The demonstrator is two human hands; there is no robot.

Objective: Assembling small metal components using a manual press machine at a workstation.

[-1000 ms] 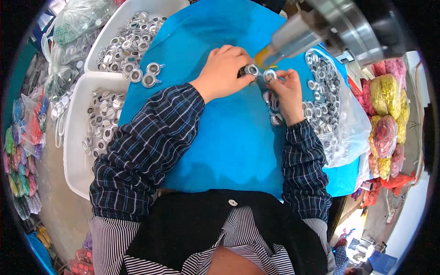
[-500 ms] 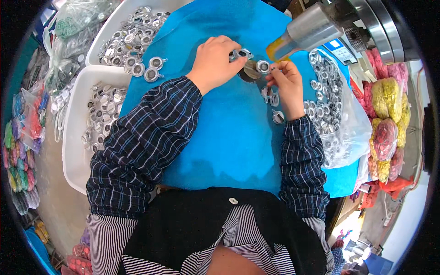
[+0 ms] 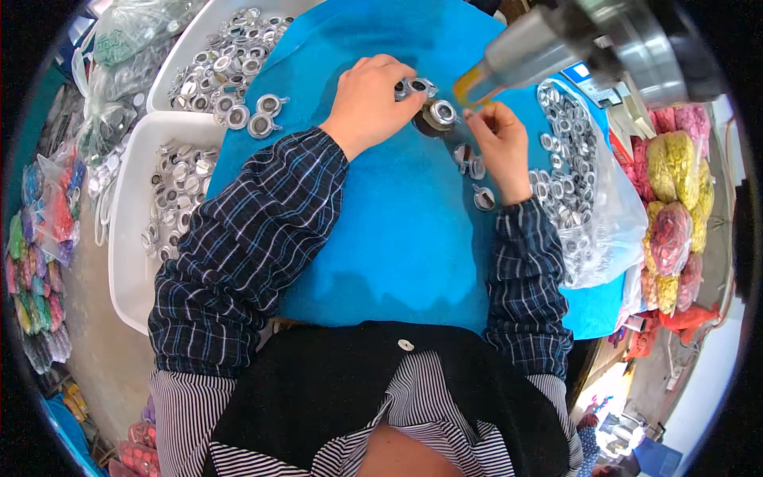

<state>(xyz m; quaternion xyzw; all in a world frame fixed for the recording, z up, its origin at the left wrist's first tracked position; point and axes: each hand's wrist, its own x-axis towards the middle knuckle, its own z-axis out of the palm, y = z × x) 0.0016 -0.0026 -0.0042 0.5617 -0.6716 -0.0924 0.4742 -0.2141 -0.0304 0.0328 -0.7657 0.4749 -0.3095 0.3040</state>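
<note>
Across the blue-covered worktop (image 3: 381, 246), the left hand (image 3: 372, 103) is clamped on silvery ringed pieces (image 3: 419, 86), while a similar piece (image 3: 443, 112) lies over a dark round base (image 3: 427, 126) beside the right hand (image 3: 502, 147), grip indeterminable; pieces appear light, stiff and slick, best pinched by the rim.

Bright, soft shadows, blurred metal cylinder (image 3: 528, 60), black edges
</note>
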